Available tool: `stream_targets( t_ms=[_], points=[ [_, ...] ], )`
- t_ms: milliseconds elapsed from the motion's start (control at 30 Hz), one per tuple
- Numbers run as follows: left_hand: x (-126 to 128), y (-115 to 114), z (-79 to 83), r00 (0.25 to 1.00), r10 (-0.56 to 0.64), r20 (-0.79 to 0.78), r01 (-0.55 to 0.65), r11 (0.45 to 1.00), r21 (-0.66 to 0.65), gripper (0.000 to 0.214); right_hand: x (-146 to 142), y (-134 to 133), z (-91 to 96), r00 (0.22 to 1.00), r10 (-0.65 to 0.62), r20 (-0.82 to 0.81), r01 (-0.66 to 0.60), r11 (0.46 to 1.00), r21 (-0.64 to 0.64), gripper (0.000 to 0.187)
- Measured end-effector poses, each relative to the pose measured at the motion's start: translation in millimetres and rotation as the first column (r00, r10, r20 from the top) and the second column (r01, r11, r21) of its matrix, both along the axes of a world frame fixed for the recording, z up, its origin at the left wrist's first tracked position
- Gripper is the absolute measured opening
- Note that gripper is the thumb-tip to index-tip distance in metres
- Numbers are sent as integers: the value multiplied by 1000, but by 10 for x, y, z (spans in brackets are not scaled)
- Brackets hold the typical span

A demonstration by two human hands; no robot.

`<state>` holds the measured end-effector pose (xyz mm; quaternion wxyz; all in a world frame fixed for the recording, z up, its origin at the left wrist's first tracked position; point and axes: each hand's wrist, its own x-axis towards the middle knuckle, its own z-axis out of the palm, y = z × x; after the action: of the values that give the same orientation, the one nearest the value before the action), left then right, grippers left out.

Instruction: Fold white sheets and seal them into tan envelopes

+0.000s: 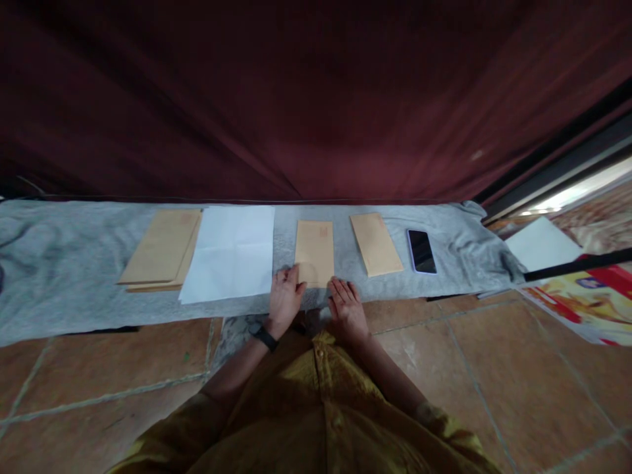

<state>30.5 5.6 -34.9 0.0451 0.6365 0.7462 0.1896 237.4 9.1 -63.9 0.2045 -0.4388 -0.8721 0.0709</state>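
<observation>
A brown envelope (315,250) lies upright on the grey cloth (59,263) straight ahead of me. My left hand (284,299), with a black wristband, rests at its lower left corner, fingers flat and touching the edge. My right hand (347,308) lies flat on the cloth at the envelope's lower right corner, fingers stretched out. Neither hand holds anything. A white sheet of paper (232,253) lies just left of the envelope. Another brown envelope (376,243) lies to the right, slightly tilted.
A stack of brown envelopes (162,249) sits left of the white sheet. A black phone (421,251) lies right of the tilted envelope. A dark red curtain (296,99) hangs behind the cloth. White paper (542,243) and a colourful printed sheet (587,299) lie at the far right on the tiled floor (494,382).
</observation>
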Motion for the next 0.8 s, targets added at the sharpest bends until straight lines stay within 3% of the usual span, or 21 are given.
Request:
stream_targets(
  t_ms=[200, 300, 633, 800],
  points=[
    [154, 16, 157, 978, -22, -210, 9, 998, -65, 45, -9, -4, -11, 1000, -8, -21, 8, 1000, -1, 50],
    [195, 44, 204, 972, -9, -234, -15, 995, -100, 44, -14, -9, 1, 1000, -6, -30, 6, 1000, -6, 49],
    [26, 137, 66, 993, 114, 38, -107, 982, -155, 63, -12, -17, -17, 1000, -19, -23, 19, 1000, -10, 48],
    [23, 183, 84, 922, 214, 322, -152, 966, -207, 53, -11, -19, -8, 999, -13, -31, 12, 1000, -20, 48]
  ],
)
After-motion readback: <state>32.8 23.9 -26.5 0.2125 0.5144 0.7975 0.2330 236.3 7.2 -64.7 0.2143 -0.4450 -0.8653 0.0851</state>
